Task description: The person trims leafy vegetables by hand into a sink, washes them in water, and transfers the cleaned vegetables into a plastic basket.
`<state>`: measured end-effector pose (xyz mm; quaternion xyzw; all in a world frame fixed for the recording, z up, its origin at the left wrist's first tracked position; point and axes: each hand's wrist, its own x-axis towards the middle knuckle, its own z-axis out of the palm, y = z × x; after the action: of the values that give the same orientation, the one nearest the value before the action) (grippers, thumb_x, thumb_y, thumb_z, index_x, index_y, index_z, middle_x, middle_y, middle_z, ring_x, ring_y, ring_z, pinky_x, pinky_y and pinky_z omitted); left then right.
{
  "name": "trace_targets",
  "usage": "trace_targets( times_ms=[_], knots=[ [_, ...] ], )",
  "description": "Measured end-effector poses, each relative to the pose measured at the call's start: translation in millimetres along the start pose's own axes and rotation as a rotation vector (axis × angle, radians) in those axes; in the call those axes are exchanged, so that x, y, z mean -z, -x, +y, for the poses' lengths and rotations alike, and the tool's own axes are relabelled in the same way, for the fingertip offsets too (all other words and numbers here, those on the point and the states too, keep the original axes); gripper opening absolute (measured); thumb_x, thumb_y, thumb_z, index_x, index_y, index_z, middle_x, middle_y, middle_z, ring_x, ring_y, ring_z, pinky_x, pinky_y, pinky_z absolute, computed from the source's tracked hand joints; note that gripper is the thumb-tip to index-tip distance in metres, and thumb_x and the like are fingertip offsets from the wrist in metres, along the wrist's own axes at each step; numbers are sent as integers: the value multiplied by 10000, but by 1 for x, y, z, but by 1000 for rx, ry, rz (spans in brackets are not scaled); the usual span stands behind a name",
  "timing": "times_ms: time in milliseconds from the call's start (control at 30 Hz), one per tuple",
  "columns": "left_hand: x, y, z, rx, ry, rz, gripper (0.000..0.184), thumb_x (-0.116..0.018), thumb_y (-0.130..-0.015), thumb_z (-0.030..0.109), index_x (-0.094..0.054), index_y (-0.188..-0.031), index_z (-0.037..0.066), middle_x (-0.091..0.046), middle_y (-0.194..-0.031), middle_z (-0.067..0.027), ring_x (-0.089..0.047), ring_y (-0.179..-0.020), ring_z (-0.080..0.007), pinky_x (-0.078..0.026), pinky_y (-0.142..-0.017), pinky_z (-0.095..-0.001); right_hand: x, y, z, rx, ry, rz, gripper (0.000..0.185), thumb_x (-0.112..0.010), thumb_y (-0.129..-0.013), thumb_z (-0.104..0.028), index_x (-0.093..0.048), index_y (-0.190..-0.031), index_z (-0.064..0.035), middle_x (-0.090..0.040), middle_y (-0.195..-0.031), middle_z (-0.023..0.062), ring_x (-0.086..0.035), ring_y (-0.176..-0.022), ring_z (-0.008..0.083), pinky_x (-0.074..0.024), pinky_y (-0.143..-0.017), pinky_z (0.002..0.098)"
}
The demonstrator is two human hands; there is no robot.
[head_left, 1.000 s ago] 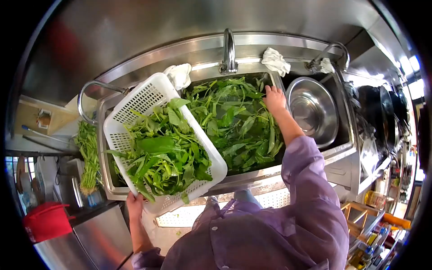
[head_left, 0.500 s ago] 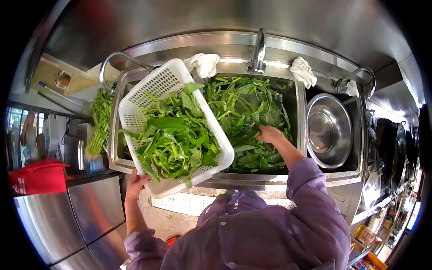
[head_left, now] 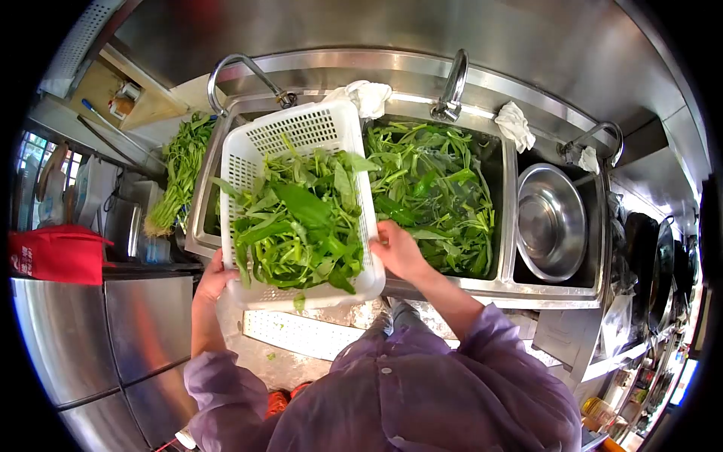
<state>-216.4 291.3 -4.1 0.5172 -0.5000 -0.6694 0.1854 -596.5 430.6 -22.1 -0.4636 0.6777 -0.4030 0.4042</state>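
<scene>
A white plastic basket [head_left: 364, 218] full of leafy greens [head_left: 301, 222] is over the left sink basin. My left hand [head_left: 214, 277] grips its near left corner, the fingers curled at the rim. On the basket's right side, my right hand [head_left: 397, 248] is closed on the rim, fingers partly hidden. More loose greens [head_left: 429, 192] lie in water in the middle basin, just beyond my right hand.
A steel bowl [head_left: 550, 222] sits in the right basin. Three faucets, the middle one [head_left: 453, 87] among them, line the back. White cloths [head_left: 515, 126] lie on the ledge. A bunch of greens [head_left: 181, 169] stands left of the sink.
My right hand has left the greens in the middle basin and taken hold of the basket's right side. The basket has turned more upright in view. My left hand still holds its corner.
</scene>
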Motion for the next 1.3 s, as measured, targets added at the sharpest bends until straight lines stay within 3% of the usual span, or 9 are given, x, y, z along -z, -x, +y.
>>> trace_targets(
  times_ms=[133, 233, 600, 800, 867, 967, 1033, 1167, 1300],
  knots=[
    [13, -3, 0, -54, -94, -23, 613, -480, -630, -90, -367, -1217, 43, -527, -1081, -72, -513, -983, -188, -414, -846, -301, -12, 40, 1, -10, 44, -32, 261, -556, -746, -193, -457, -859, 21, -573, -777, 170, -598, -672, 285, -473, -587, 345],
    [-1, -3, 2, -44, -121, 20, 619, -472, -618, -85, -379, -1215, 48, -536, -1051, -56, -518, -940, -160, -424, -800, -272, -10, 59, 1, -204, -372, -128, 301, -587, -742, -192, -423, -872, 24, -557, -764, 142, -593, -603, 179, -468, -450, 286],
    [-9, -10, 9, -36, -101, 36, 471, -558, -705, 83, -424, -1154, 36, -521, -925, -22, -483, -818, -106, -394, -709, -232, -3, 45, 3, -328, -314, -176, 554, -638, -734, -279, -345, -1092, 25, -607, -739, 110, -571, -498, 130, -465, -414, 245],
    [-7, 5, -18, -103, -259, 156, 338, -560, -733, 110, -494, -1052, 18, -545, -801, -22, -494, -724, -105, -402, -656, -234, -9, 27, 12, -135, -172, -100, 338, -564, -727, -160, -457, -991, 22, -582, -707, 123, -582, -625, 182, -460, -537, 289],
    [-19, 44, -42, -173, -177, 439, 253, -546, -764, 111, -515, -993, 9, -547, -750, -19, -494, -662, -100, -403, -614, -236, -6, -11, -5, 71, 116, -132, 329, -553, -719, -199, -485, -957, 17, -575, -698, 147, -576, -609, 221, -446, -573, 315],
    [-32, 69, -68, -149, -43, 584, 168, -532, -794, 103, -504, -933, 12, -544, -746, -24, -491, -632, -86, -405, -577, -227, -21, -69, -38, 102, 127, -242, 331, -532, -716, -236, -511, -948, 0, -583, -704, 143, -579, -623, 261, -445, -596, 356],
    [-44, 72, -70, -213, 112, 833, 107, -521, -814, 99, -483, -879, 23, -538, -724, -27, -490, -609, -81, -409, -552, -217, -43, -116, -43, 227, 280, -278, 309, -543, -725, -241, -526, -935, -15, -589, -737, 151, -582, -668, 275, -446, -615, 353],
    [-16, 63, -87, -222, 167, 1031, 86, -519, -817, 83, -469, -854, 25, -533, -697, -26, -488, -596, -81, -408, -541, -213, -98, -170, -72, 284, 237, -372, 318, -558, -737, -272, -531, -928, -19, -595, -764, 147, -582, -707, 289, -441, -634, 359],
    [61, 59, -75, -242, 51, 1017, 114, -535, -811, 105, -476, -851, 16, -519, -672, -14, -466, -589, -76, -396, -544, -218, -160, -194, -81, 287, 149, -402, 322, -565, -742, -302, -539, -894, -20, -595, -751, 136, -583, -698, 276, -441, -631, 351]
  ],
)
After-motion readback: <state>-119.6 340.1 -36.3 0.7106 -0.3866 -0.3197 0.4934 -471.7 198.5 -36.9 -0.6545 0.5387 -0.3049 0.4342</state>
